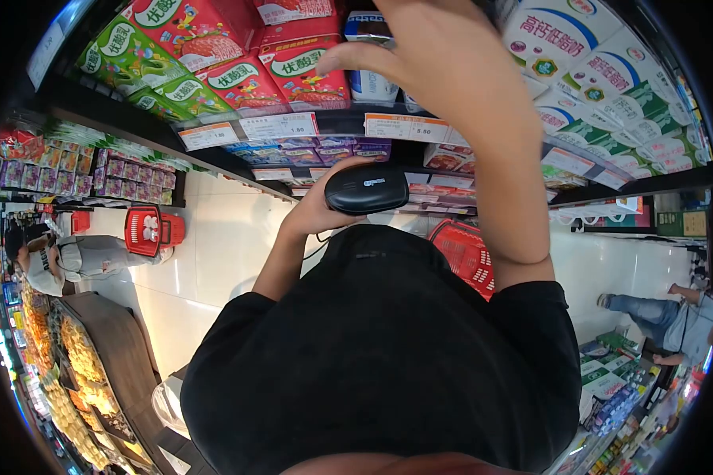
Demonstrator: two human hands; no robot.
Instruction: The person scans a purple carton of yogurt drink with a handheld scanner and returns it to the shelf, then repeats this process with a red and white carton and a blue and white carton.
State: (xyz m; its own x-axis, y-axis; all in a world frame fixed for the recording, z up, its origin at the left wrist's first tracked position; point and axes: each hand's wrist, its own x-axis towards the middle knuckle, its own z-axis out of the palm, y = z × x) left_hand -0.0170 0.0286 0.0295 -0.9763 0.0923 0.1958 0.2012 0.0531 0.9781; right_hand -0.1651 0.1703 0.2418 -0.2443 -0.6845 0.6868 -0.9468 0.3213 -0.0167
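My left hand (309,212) is closed around a black rounded device (368,190) with small white lettering, in front of my chest. A thin dark cable hangs below it. My right hand (428,47) reaches up to the shelf with its thumb stretched out; the other fingers are cut off at the top edge. Behind the thumb stand blue-and-white drink packs (371,85). Left of the thumb are red strawberry yogurt drink cartons (305,71), with green cartons (139,55) further left. I see nothing held in the right hand.
White-and-green milk boxes (570,39) fill the right shelf. Price tags (404,127) line the shelf edge. A red basket (463,253) stands on the floor by my right arm. One person (95,257) is at left near another red basket (154,229), another (673,321) at right.
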